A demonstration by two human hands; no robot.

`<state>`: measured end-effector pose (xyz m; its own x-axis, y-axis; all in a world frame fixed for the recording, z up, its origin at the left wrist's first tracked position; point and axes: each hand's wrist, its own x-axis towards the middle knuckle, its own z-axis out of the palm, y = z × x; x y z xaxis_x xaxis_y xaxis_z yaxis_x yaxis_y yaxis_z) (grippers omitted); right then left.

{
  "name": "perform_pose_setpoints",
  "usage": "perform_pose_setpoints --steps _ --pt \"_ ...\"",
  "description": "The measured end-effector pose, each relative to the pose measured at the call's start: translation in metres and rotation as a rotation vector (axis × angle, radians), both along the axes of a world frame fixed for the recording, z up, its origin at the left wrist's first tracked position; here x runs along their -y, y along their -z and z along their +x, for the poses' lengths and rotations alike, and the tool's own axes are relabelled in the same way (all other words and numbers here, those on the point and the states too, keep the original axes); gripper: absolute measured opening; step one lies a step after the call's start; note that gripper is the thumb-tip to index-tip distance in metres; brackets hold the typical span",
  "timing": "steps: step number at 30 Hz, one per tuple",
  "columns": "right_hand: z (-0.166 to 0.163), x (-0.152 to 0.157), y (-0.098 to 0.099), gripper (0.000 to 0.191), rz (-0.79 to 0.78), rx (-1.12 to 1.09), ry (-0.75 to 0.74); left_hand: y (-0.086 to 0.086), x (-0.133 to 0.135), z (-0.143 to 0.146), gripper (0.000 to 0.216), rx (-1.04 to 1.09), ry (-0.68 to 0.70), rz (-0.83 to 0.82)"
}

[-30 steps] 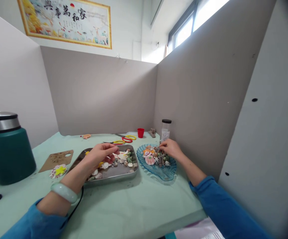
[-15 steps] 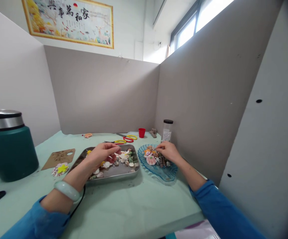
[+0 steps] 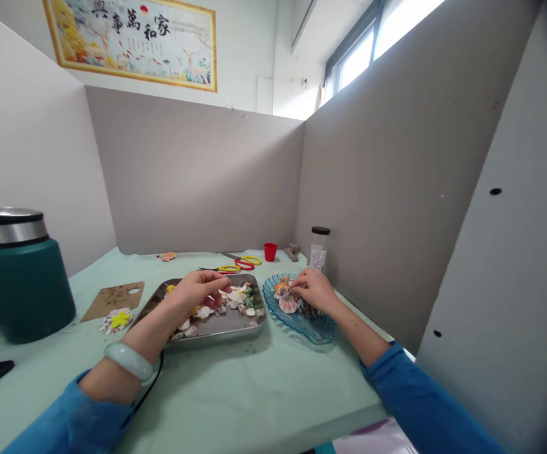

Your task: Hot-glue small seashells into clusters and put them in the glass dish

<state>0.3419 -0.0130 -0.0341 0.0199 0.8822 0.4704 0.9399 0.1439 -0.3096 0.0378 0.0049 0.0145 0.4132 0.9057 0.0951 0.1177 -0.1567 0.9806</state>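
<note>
My left hand [image 3: 201, 294], with a pale bangle [image 3: 129, 362] on its wrist, hovers above a metal tray [image 3: 216, 339]. Its fingers are curled in toward the thumb; whatever they may hold is hidden. Seashells and small stones [image 3: 245, 302] lie in that tray, mostly at its back and sides. To the right is a blue, clear, scalloped dish [image 3: 318, 335] with a heap of shells. Over the heap, my right hand [image 3: 315, 290] pinches with its fingertips at the shells, beside a pink round shell [image 3: 288, 304]. I cannot make out what is between those fingertips.
Behind the tray lie two pairs of scissors [image 3: 228, 269], near a red cup [image 3: 270, 252]. A clear jar with a black lid [image 3: 319, 247] stands by the right partition. At left are a green bottle [image 3: 20, 290], a brown card [image 3: 112, 301] and a yellow-flowered piece [image 3: 116, 321].
My right hand has shifted slightly left over the shells in the blue dish. My left hand keeps nearly the same place and pose above the tray.
</note>
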Motion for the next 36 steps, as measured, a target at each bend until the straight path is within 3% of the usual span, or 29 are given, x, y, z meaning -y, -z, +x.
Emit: perform_pose_setpoints --steps 20,30,36 --pt "-0.007 0.006 0.004 0.012 -0.006 0.136 -0.016 0.0 0.001 0.0 0.039 -0.011 0.028 0.014" --pt "0.0 0.009 0.006 0.017 0.234 0.066 -0.136 -0.002 0.003 -0.001 0.038 -0.028 0.017 0.019" --pt "-0.005 0.014 0.003 0.026 0.299 0.0 -0.152 -0.005 0.003 0.0 0.039 0.014 -0.026 0.0"
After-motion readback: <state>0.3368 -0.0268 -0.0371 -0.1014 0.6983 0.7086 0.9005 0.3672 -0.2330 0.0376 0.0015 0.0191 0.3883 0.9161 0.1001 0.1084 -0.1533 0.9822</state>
